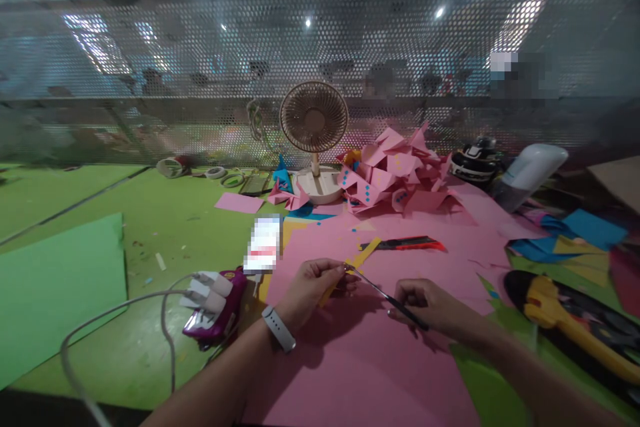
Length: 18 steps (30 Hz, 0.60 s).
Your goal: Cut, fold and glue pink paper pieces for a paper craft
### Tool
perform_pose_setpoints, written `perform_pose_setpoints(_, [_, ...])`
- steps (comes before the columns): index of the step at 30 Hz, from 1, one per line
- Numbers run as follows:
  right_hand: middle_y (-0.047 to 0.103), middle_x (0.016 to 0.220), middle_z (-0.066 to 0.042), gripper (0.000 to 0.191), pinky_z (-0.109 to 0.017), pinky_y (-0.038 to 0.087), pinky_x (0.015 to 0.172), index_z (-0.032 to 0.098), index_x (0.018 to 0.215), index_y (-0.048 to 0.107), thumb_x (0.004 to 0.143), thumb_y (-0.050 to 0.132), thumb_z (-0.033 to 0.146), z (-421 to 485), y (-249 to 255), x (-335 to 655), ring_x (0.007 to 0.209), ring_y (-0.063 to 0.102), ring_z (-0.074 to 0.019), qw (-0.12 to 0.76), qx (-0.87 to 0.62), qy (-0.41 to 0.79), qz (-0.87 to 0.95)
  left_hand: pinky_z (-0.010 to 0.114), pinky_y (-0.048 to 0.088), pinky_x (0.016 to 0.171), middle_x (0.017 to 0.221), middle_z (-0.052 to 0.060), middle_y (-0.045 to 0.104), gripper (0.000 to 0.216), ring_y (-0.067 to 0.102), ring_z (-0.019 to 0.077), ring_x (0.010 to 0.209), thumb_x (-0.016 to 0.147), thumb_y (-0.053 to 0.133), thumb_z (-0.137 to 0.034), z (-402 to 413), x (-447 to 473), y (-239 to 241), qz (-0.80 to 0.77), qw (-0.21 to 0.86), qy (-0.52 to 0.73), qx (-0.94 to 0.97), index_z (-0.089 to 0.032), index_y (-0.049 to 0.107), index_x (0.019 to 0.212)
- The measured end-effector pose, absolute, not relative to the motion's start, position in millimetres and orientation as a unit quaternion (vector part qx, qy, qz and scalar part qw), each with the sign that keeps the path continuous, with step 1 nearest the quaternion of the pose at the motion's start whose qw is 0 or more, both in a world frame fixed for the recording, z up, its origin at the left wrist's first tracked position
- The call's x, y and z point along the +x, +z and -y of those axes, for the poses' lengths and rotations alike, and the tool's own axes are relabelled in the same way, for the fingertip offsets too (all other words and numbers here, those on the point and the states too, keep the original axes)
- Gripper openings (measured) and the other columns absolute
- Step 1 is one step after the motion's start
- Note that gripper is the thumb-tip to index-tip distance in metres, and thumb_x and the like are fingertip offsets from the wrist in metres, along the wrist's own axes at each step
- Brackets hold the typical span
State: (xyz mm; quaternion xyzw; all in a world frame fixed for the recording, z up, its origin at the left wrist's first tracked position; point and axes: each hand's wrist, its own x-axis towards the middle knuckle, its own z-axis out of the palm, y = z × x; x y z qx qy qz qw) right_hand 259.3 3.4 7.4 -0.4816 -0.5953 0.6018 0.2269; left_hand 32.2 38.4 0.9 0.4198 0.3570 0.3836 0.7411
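My left hand, with a white watch band on its wrist, is closed in a pinch on a narrow yellow paper strip that runs up and to the right. My right hand is closed round the handles of black scissors. The scissor blades point up-left and meet the strip right beside my left fingertips. Both hands hover over a large pink paper sheet lying on the green table.
A small fan stands behind, next to a heap of folded pink paper pieces. A red-and-black cutter lies on the pink sheet. A power strip with plugs sits left; a green sheet far left; a yellow glue gun right.
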Motion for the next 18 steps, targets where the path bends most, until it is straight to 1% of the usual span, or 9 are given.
perform_pose_setpoints(7, [0.050, 0.049, 0.006, 0.034, -0.017, 0.034, 0.038, 0.016, 0.067, 0.049, 0.069, 0.066, 0.045, -5.3, 3.0, 260.4, 0.040, 0.046, -0.0055, 0.224, -0.483, 0.611, 0.586, 0.029, 0.048, 0.066, 0.075, 0.007, 0.069, 0.023, 0.063, 0.0130, 0.063, 0.073, 0.068, -0.033, -37.7, 33.7, 0.9, -0.364, 0.741, 0.386, 0.411, -0.013, 0.064, 0.083])
perform_pose_setpoints(18, [0.048, 0.048, 0.007, 0.040, -0.017, 0.033, 0.038, 0.016, 0.063, 0.049, 0.060, 0.072, 0.048, -6.6, -1.2, 261.4, 0.040, 0.046, -0.0061, 0.235, -0.497, 0.607, 0.573, 0.028, 0.048, 0.064, 0.076, 0.006, 0.069, 0.024, 0.063, 0.0133, 0.062, 0.072, 0.068, -0.035, -38.2, 33.3, 2.8, -0.383, 0.729, 0.378, 0.424, -0.014, 0.064, 0.081])
